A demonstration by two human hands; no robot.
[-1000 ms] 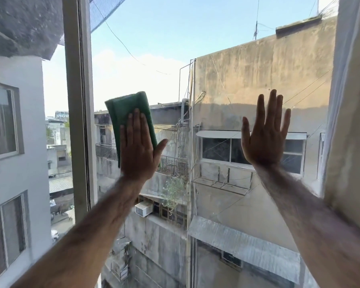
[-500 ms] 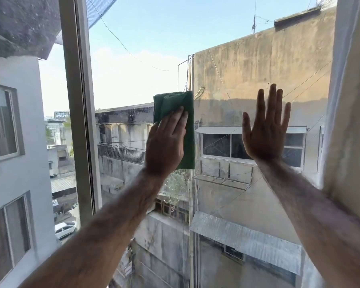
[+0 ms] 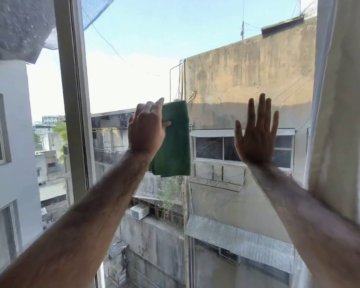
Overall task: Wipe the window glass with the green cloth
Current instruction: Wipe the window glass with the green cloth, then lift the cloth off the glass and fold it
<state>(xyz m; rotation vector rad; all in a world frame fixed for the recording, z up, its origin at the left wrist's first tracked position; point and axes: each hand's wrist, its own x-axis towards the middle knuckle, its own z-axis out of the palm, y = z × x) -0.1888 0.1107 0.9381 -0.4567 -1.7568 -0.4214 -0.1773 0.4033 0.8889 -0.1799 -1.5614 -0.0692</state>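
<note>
A folded green cloth [image 3: 175, 146] hangs against the window glass [image 3: 133, 59] near the middle of the pane. My left hand [image 3: 147, 132] grips the cloth's upper left edge, fingers curled over it, and holds it on the glass. To the right, my right hand [image 3: 257, 138] lies flat on the same pane with fingers spread and pointing up, holding nothing. The two hands are about a hand's width apart. The cloth's left part is hidden behind my left hand and wrist.
A pale vertical window frame [image 3: 75, 100] bounds the pane on the left, with another pane beyond it. A light curtain [image 3: 339, 100] hangs along the right edge, close to my right forearm. Buildings and sky show through the glass.
My left hand has carried the cloth rightward across the glass from beside the frame to mid-pane, and its flat fingers have curled onto the cloth's edge. My right hand has stayed pressed in place.
</note>
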